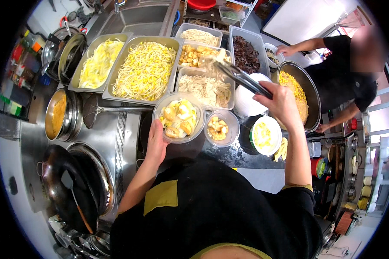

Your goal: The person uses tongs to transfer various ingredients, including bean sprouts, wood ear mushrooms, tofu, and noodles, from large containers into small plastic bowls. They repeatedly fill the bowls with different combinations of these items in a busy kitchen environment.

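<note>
My left hand (156, 144) grips the side of a clear round plastic bowl (154, 113) holding bean sprouts and pale yellow pieces. In my right hand (282, 102) is a pair of metal tongs (242, 78) with a dark grip. Their tips hold some pale food, blurred, above the tub of browned chunks (193, 56) and the tub of pale strips (205, 90). Just right of my held bowl stands a second clear bowl (233, 129) with a few browned pieces. A white-rimmed tub (266, 137) of yellow-and-white food sits below my right wrist.
Trays of bean sprouts (143, 69) and yellow strips (100, 64) stand at the back left, a tub of dark fungus (246, 54) at the back right. A large pot (314, 97) of corn stands before a co-worker (339, 73). A ladle (116, 109) and a wok (52, 172) lie left.
</note>
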A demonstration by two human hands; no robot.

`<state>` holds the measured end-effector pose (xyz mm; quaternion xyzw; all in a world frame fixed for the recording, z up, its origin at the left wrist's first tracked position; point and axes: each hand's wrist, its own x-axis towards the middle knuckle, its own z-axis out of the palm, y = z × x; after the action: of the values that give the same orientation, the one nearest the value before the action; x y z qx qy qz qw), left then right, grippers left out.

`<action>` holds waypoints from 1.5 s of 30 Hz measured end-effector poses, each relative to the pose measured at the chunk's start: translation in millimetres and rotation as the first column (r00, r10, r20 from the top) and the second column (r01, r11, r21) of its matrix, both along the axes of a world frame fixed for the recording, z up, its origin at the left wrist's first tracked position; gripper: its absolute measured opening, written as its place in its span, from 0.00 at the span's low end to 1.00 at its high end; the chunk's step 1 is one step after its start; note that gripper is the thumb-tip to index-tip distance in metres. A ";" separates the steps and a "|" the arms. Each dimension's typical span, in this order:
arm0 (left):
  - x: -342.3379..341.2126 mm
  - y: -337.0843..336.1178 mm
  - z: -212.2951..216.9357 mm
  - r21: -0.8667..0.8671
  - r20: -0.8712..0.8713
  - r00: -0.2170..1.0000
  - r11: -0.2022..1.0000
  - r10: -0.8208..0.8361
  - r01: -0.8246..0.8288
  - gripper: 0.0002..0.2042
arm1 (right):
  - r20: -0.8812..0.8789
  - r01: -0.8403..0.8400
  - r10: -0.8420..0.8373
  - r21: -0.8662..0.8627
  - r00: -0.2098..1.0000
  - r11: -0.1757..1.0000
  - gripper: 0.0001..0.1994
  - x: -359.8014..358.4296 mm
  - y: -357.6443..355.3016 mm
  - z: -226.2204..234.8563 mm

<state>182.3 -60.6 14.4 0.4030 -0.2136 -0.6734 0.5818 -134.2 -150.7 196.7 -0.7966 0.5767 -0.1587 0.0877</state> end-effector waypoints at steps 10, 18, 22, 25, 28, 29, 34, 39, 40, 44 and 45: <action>-48.3 -47.1 6.2 -0.035 0.048 0.998 0.999 -0.028 0.029 0.34 | 0.441 -0.011 -0.025 0.078 0.897 0.997 0.25 -17.6 49.6 72.9; -56.3 -43.1 4.1 -0.055 0.097 0.995 0.998 0.028 -0.023 0.35 | -0.063 -0.088 0.093 0.073 0.994 0.993 0.27 -10.2 49.9 31.4; -60.5 -40.3 9.4 -0.054 0.087 0.996 0.999 -0.006 0.011 0.36 | -0.175 -0.150 0.173 0.134 0.969 0.979 0.24 3.4 53.3 24.4; -62.6 -40.2 16.8 -0.028 0.036 0.998 0.998 -0.053 0.054 0.36 | -0.253 -0.299 0.335 0.171 0.908 0.939 0.24 12.9 61.8 11.2; -60.9 -35.7 20.5 -0.011 0.059 0.995 0.997 -0.077 0.078 0.35 | -0.275 -0.260 0.302 0.179 0.913 0.949 0.22 17.1 61.2 24.2; -61.5 -33.6 21.6 -0.011 0.078 0.993 0.996 -0.090 0.092 0.35 | -0.301 -0.234 0.275 0.165 0.913 0.958 0.21 19.3 58.6 25.2; -63.7 -26.3 20.6 -0.083 0.089 0.986 0.986 -0.138 0.146 0.35 | -0.365 -0.210 0.196 0.000 0.910 0.978 0.20 12.3 36.7 19.3; -56.6 -26.5 19.2 -0.094 0.077 0.990 0.988 -0.119 0.126 0.35 | -0.251 -0.209 0.219 0.069 0.943 0.976 0.21 7.3 40.4 42.0; -55.6 -27.1 12.9 -0.114 0.097 0.989 0.986 -0.114 0.125 0.35 | -0.251 -0.204 0.217 0.077 0.943 0.976 0.22 10.4 40.4 38.0; -56.5 -27.3 15.8 -0.087 0.100 0.983 0.983 -0.151 0.159 0.34 | -0.345 -0.204 0.231 0.112 0.910 0.972 0.23 26.6 42.4 20.6; -55.1 -27.1 19.2 -0.078 0.095 0.986 0.987 -0.134 0.142 0.34 | -0.308 -0.165 0.204 0.150 0.929 0.975 0.23 26.2 41.4 29.6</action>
<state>127.2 -87.7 33.7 0.3921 -0.2949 -0.6837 0.5401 -108.1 -109.4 226.3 -0.8557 0.5143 0.0177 0.0554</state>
